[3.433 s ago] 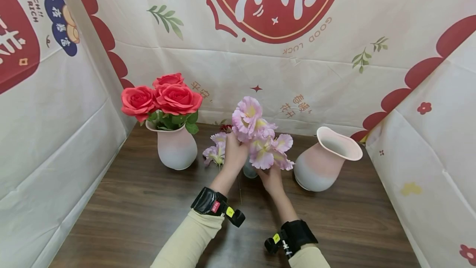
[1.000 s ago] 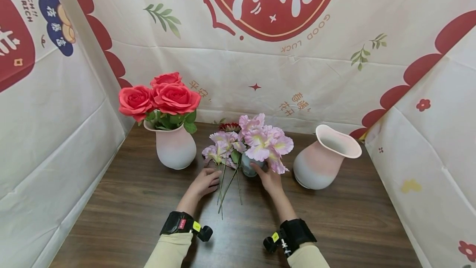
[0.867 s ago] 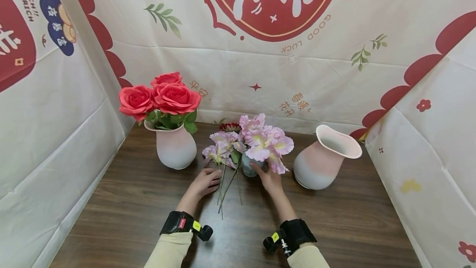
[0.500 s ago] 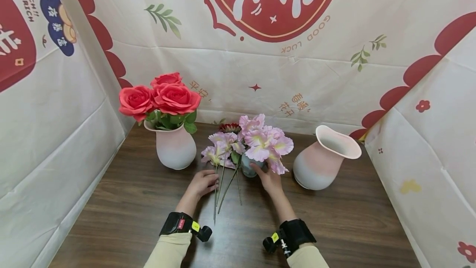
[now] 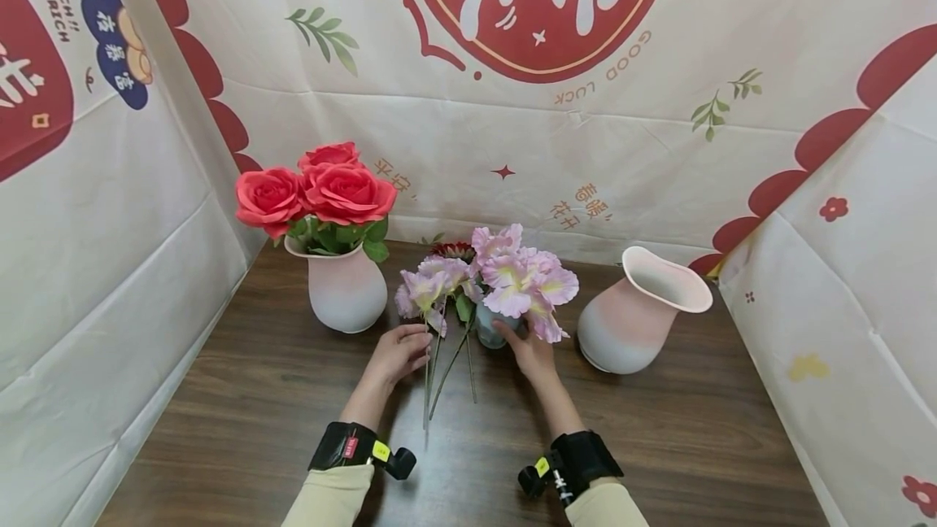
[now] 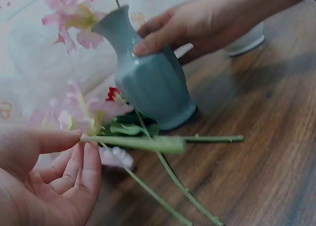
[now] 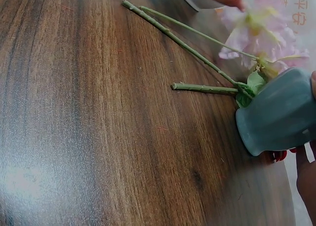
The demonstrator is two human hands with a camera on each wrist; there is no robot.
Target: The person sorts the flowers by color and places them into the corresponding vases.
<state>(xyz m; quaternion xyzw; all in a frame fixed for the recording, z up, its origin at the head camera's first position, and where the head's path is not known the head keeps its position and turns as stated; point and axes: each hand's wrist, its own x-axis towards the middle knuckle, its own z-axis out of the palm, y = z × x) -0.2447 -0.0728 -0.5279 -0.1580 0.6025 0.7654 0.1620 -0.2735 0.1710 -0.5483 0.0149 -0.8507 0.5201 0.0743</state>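
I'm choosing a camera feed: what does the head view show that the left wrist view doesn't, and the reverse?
Only the head view: the red roses and their pink vase.
Only the left wrist view: the flared rim of the blue vase.
Both: the pink flowers, the left hand at a stem, the right hand gripping the blue vase.

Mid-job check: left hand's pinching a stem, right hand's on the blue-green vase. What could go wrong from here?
The stem pinched by the left hand could snag on the loose stems lying close by.
The pink blossoms in the blue-green vase hide its mouth in the head view, so the opening may be hard to hit.
The right hand grips the vase; if it let go, those blossoms might help tip it.
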